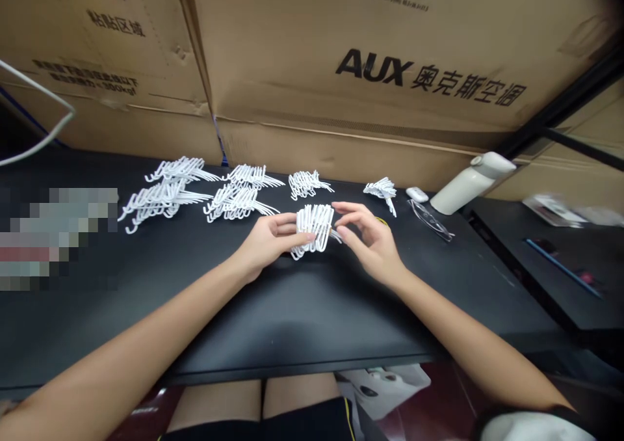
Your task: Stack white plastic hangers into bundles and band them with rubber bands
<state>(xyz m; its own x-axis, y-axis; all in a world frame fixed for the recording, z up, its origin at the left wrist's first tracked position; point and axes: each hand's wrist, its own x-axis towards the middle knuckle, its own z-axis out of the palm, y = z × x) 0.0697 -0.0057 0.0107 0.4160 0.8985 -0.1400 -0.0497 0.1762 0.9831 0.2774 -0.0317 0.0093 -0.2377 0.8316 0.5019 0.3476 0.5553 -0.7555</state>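
A bundle of white wire hooks (316, 226) is held over the middle of the black table. My left hand (266, 242) grips its left side, thumb in front and fingers behind. At the bundle's right side is my right hand (373, 242), its fingers curved and apart; whether a fingertip touches the hooks I cannot tell. Something thin and yellow (381, 220) shows partly behind that hand. Beyond the hands lie more groups of white hooks: a large pile (168, 190) at the left, another pile (244, 190) beside it, a smaller one (308, 183), and a bunch (381, 190) to the right.
Large cardboard boxes (370, 122) stand along the back of the black table (292, 324). To the right are a small white case (416, 194), eyeglasses (431, 220) and a white bottle (470, 184) lying tilted. A white cable (68, 112) hangs at the left.
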